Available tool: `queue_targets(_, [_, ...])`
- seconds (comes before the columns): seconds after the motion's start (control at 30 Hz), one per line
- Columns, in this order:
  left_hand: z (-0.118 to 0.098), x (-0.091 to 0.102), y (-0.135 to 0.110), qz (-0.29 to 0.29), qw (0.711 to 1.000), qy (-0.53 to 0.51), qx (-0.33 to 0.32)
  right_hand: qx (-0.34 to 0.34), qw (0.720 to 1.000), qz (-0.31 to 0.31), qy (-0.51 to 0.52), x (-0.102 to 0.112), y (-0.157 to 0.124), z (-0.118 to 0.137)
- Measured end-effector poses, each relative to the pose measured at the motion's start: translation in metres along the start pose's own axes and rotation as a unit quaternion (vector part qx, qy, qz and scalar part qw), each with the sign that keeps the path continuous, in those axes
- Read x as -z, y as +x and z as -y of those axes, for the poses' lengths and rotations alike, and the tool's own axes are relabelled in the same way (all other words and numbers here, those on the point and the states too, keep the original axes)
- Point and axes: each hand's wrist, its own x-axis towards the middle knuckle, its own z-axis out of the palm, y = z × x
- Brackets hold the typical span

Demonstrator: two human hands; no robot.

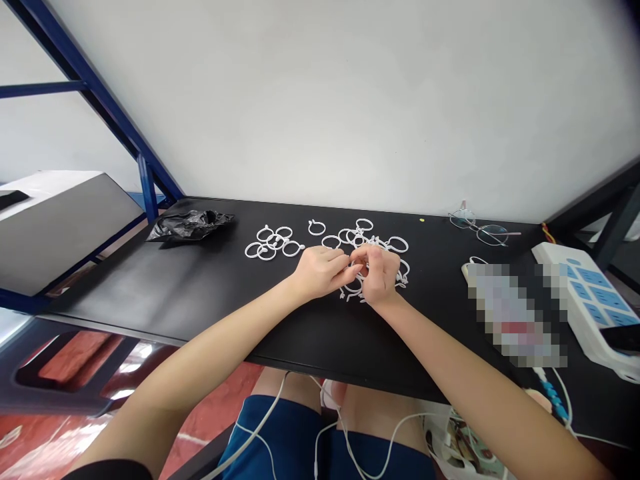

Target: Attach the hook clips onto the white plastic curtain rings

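We see a loose pile of white rings (359, 239) near the middle of the table (210, 293), between its back and front edges, lying directly under and around the fingers. The right hand (379, 275) is over the pile, so it is the nearer one; the left hand (320, 272) reaches in at the side of the pile toward the table's left edge. The fingers of both hands are curled, their tips brought together above the rings, but we cannot tell whether a ring is pinched between them, since the knuckles hide the spot. The rings are thin, round and overlapping, with no long axis to speak of, and several show small knobbed ends. Toward the table's left edge lies a smaller cluster of rings (274, 242), with one single ring (317, 235) apart between the two groups. Farther out, we find a crumpled black plastic bag (187, 227) near the back left corner, glasses (493, 233) near the back edge toward the right, and, by the right edge, a pixelated phone (515, 317) beside a white power strip (575, 300).
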Motion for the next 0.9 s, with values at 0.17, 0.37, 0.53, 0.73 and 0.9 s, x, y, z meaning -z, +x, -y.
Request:
queue_targets(0.17, [-0.0003,-0.0011,0.0007,-0.016,0.999,0.008,-0.040,0.029,0.999,0.011,-0.013,0.0016,0.0006,-0.0002])
queue_targets(0.37, [0.0009,0.0014,-0.0014,-0.003,1.000,-0.017,-0.025,0.063,0.997,0.016,-0.033,0.0028,0.0004,0.0005])
queue_targets(0.53, [0.0013,0.0032,-0.0010,-0.003,1.000,-0.018,-0.019,0.067,0.998,0.021,-0.005,0.0016,0.0030,0.0002])
queue_targets(0.73, [0.0047,0.0042,-0.0012,-0.019,1.000,-0.007,-0.005,0.088,0.993,0.063,-0.043,-0.0002,0.0061,0.0026])
queue_targets(0.9, [0.0020,0.0049,-0.0002,-0.017,1.000,-0.017,0.001,0.119,0.988,0.052,-0.088,0.0022,0.0055,-0.0001])
